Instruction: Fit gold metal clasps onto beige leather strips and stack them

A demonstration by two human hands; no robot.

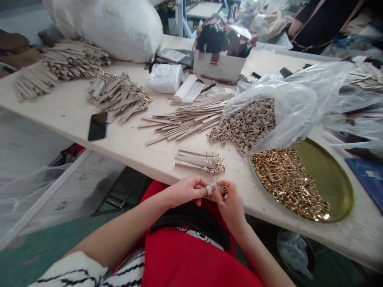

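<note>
My left hand (193,190) pinches one end of a beige strap (210,189) at the table's front edge. The fingers of my right hand (229,197) are closed on the strap's other end, where a bit of gold metal shows beside the fingertips. Part of the strap is hidden by my fingers. Just beyond my hands lies a small row of finished-looking straps with gold buckles (199,160). Farther back is a pile of plain beige strips (188,117). Small beige loops (247,123) spill from a clear plastic bag (302,99) to the right.
A round tray (338,187) of gold buckles (290,179) stands at the right table edge. A phone (98,126) lies left, near more strap piles (119,95). At the back are a white box (218,65) of scraps and a big white sack (119,28).
</note>
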